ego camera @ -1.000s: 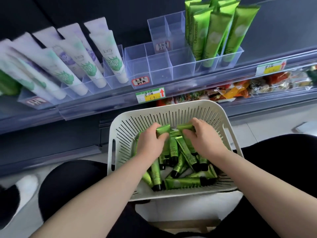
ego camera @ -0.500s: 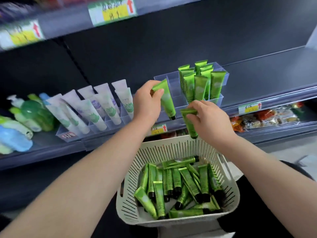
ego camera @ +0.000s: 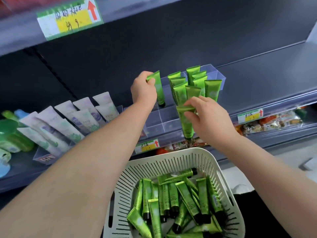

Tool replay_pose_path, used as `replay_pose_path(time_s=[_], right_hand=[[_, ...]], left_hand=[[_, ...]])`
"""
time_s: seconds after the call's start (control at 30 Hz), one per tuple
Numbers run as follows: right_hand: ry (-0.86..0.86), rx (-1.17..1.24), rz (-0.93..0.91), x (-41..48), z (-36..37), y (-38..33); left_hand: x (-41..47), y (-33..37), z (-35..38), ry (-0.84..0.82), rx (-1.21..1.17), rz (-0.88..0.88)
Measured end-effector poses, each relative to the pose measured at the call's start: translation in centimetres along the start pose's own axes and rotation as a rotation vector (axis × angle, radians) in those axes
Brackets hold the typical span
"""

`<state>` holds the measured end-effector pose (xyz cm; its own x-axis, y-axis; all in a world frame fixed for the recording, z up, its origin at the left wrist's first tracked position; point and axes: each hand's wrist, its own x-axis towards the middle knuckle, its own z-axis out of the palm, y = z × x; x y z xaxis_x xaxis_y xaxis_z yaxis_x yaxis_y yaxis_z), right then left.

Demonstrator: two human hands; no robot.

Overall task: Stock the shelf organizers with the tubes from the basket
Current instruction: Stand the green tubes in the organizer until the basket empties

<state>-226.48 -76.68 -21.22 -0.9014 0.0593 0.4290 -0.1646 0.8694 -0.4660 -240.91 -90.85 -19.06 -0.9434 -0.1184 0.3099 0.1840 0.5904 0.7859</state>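
A white slotted basket (ego camera: 171,162) in front of me holds several loose green tubes (ego camera: 173,198). My left hand (ego camera: 143,91) pinches the flat end of one green tube (ego camera: 159,90), cap down, over the clear shelf organizer (ego camera: 157,117). My right hand (ego camera: 207,117) grips a second green tube (ego camera: 186,124) by its flat end, cap down, over the organizer's front edge. Several green tubes (ego camera: 193,86) stand upright in the organizer's right compartments.
White and lilac tubes (ego camera: 72,117) lean in another clear organizer to the left. Green and blue bottles (ego camera: 12,136) stand at the far left. Price tags (ego camera: 148,146) line the shelf edge. Packaged snacks (ego camera: 267,122) lie on the shelf below.
Both hands rose out of the basket, each with a green tube, and now reach the clear organizer. My view tilted up toward the shelf.
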Motion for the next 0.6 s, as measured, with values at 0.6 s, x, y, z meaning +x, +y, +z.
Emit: replay_pose_path(time_s=[0.6], right_hand=[[0.052, 0.025, -0.126, 3.5, 1.0, -2.4]], left_hand=[[-0.6, -2.3, -1.0, -0.028, 0.06, 0.092]])
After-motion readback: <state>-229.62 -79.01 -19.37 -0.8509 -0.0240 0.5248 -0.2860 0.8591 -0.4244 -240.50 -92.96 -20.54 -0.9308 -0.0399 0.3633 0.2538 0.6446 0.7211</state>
